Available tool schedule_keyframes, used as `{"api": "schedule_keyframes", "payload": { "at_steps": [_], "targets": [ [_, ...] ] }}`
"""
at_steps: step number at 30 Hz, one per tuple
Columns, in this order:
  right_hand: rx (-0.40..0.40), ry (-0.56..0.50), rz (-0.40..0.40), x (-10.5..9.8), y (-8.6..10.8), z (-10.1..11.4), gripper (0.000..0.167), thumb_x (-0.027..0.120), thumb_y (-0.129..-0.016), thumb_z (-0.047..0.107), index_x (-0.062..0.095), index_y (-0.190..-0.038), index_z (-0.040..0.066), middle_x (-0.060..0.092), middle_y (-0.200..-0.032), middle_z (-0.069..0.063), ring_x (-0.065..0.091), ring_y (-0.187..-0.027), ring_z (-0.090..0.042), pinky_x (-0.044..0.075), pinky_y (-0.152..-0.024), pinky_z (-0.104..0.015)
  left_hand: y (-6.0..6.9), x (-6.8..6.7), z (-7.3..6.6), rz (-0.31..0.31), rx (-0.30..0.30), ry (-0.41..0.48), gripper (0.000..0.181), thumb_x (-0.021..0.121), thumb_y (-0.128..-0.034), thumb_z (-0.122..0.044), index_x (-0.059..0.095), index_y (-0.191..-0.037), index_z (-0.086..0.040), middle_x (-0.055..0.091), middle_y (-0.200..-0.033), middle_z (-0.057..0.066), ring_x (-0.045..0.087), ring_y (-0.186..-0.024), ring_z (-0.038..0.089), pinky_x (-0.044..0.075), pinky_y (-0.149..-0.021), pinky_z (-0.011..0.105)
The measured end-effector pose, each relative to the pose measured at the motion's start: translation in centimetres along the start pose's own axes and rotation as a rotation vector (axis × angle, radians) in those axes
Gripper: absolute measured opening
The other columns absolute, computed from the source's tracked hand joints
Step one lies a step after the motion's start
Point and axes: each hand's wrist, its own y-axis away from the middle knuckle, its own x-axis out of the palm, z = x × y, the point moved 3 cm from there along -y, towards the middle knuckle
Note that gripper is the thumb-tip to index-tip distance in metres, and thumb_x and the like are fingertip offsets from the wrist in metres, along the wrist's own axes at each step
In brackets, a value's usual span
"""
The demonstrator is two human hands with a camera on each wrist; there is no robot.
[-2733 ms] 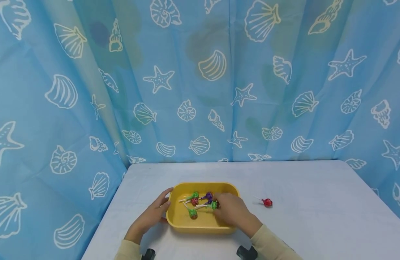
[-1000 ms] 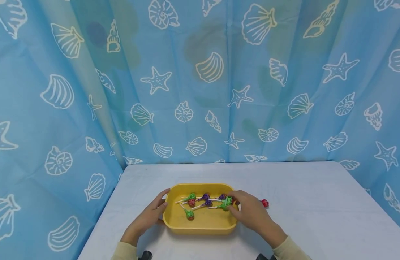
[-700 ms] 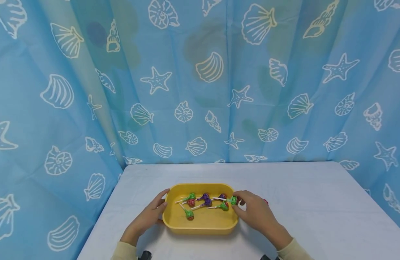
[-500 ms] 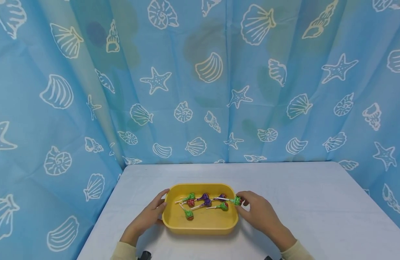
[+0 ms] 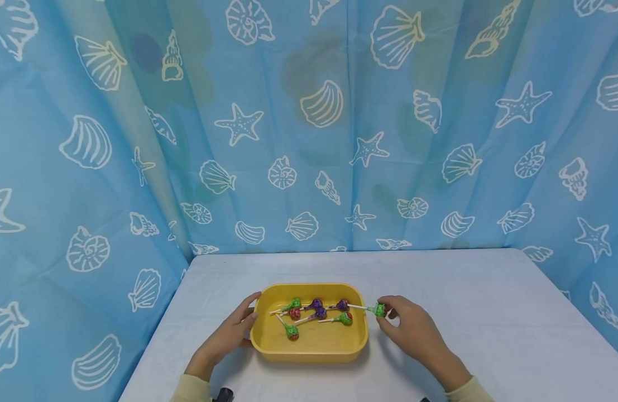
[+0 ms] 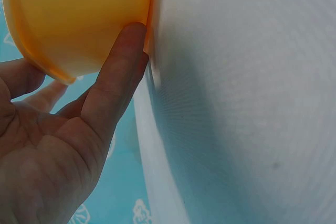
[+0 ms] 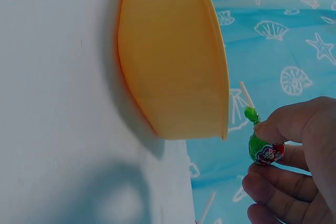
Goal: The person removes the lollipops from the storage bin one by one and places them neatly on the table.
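My right hand (image 5: pixel 414 329) pinches a lollipop in a green and red wrapper (image 5: pixel 379 310) between thumb and fingers, just beyond the right end of a yellow tray (image 5: pixel 309 355). Its white stick points left, over the tray's rim. In the right wrist view, the lollipop (image 7: pixel 260 148) hangs apart from the tray's outer wall (image 7: pixel 168 61). My left hand (image 5: pixel 228 335) touches the tray's left end, its fingers (image 6: pixel 113 77) lying fairly straight along the outer wall in the left wrist view. Inside the tray lie several lollipops, among them a green one (image 5: pixel 292 332), a red one (image 5: pixel 295 314) and a purple one (image 5: pixel 342 305).
A white cloth covers the table (image 5: pixel 469 301). Blue curtains (image 5: pixel 288 128) with white shell and starfish prints hang behind it and at the sides. In the right wrist view, a thin white stick (image 7: pixel 207 205) shows at the bottom edge.
My right hand has moved right, carrying the green lollipop from inside the tray past its right rim. The red lollipop on the table is now hidden behind that hand. My left hand stays put.
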Motion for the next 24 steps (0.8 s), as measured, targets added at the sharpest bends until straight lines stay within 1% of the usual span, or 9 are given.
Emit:
{"api": "schedule_keyframes", "payload": {
  "at_steps": [4, 9, 14, 17, 20, 24],
  "targets": [
    [-0.002, -0.015, -0.014, -0.3, 0.0, -0.8, 0.030, 0.078, -0.083, 0.014, 0.072, -0.111, 0.008, 0.067, -0.090, 0.003, 0.062, -0.080, -0.012, 0.057, -0.072, -0.035, 0.1, 0.0, 0.0, -0.004, -0.003, 0.006, 0.053, 0.043, -0.1099, -0.018, 0.028, -0.160, -0.017, 0.038, -0.151, 0.032, 0.057, -0.121, 0.045, 0.061, -0.077, 0.050],
    [0.017, -0.040, -0.013, -0.5, 0.2, -1.8, 0.030, 0.077, -0.083, 0.012, 0.071, -0.112, 0.006, 0.068, -0.092, 0.001, 0.064, -0.082, -0.014, 0.058, -0.075, -0.037, 0.1, 0.0, 0.1, -0.005, 0.001, 0.006, 0.052, 0.043, -0.1098, -0.019, 0.028, -0.160, -0.018, 0.038, -0.151, 0.032, 0.057, -0.121, 0.044, 0.061, -0.077, 0.050],
    [0.040, -0.044, -0.011, -0.5, 0.6, -2.7, 0.031, 0.078, -0.084, 0.012, 0.071, -0.113, 0.007, 0.069, -0.094, -0.001, 0.065, -0.084, -0.016, 0.059, -0.078, -0.042, 0.1, 0.0, 0.1, 0.003, 0.000, 0.008, 0.053, 0.043, -0.1098, -0.019, 0.028, -0.160, -0.019, 0.039, -0.151, 0.031, 0.057, -0.120, 0.043, 0.061, -0.077, 0.049],
    [0.050, -0.034, -0.013, -0.6, 0.9, -3.0, 0.031, 0.078, -0.084, 0.013, 0.071, -0.113, 0.008, 0.069, -0.092, 0.001, 0.064, -0.084, -0.016, 0.059, -0.079, -0.043, 0.1, 0.0, 0.0, 0.004, 0.001, 0.003, 0.053, 0.044, -0.1098, -0.020, 0.028, -0.160, -0.018, 0.038, -0.151, 0.032, 0.058, -0.120, 0.043, 0.061, -0.077, 0.048],
    [0.059, -0.027, -0.014, -0.5, 1.1, -3.5, 0.031, 0.079, -0.083, 0.012, 0.071, -0.113, 0.007, 0.068, -0.090, 0.002, 0.063, -0.083, -0.016, 0.059, -0.079, -0.045, 0.1, 0.0, 0.0, -0.001, 0.000, 0.000, 0.053, 0.044, -0.1097, -0.021, 0.029, -0.160, -0.019, 0.039, -0.151, 0.031, 0.057, -0.120, 0.043, 0.061, -0.077, 0.048],
    [0.067, -0.035, -0.013, -0.4, 1.4, -4.4, 0.031, 0.078, -0.084, 0.011, 0.071, -0.113, 0.006, 0.067, -0.089, 0.002, 0.063, -0.082, -0.015, 0.058, -0.077, -0.044, 0.1, 0.0, 0.1, -0.006, -0.006, 0.002, 0.052, 0.045, -0.1092, -0.020, 0.030, -0.160, -0.020, 0.039, -0.151, 0.031, 0.056, -0.122, 0.043, 0.061, -0.076, 0.048]
  ]
}}
